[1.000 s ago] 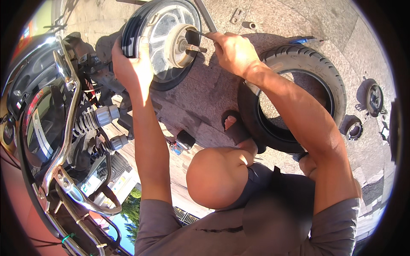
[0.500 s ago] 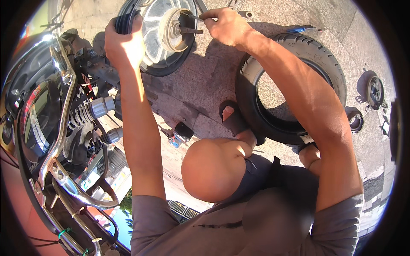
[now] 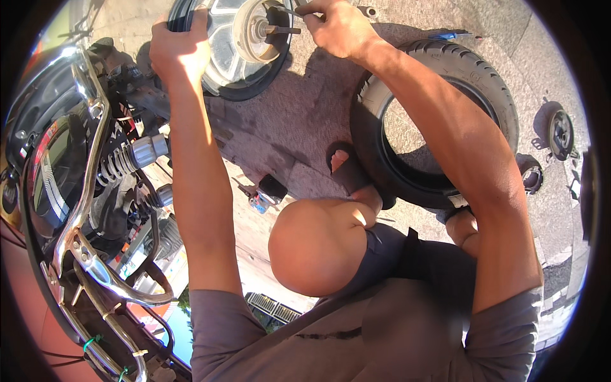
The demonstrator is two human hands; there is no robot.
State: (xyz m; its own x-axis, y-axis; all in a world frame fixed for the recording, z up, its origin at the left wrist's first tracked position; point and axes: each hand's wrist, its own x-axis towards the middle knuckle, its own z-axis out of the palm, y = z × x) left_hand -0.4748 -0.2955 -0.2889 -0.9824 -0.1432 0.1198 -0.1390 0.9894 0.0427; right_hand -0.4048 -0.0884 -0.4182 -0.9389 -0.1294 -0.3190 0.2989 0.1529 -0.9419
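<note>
At the top of the head view stands a scooter wheel with a black rim and a silver hub [image 3: 223,38]. A worn drum ring [image 3: 245,41] surrounds its middle, and an axle [image 3: 283,30] sticks out to the right. My left hand [image 3: 180,51] grips the left edge of the rim, thumb on the near face. My right hand [image 3: 340,30] closes around a thin dark metal tool [image 3: 287,11], whose tip reaches the upper edge of the drum ring. The tool's exact kind is not clear, and its handle is hidden in my fingers. The wheel's upper part is cut off.
A loose tire [image 3: 372,149] lies on the paving by my foot, partly behind my right forearm. Rightward are a round metal part [image 3: 561,135] and a smaller ring [image 3: 530,175]. A blue-handled tool [image 3: 449,35] lies beyond the tire. A scooter's chrome frame [image 3: 95,159] and shock absorber [image 3: 147,151] stand left.
The wheel and both hands sit slightly higher in the view. My grips on the rim and the tool look the same.
</note>
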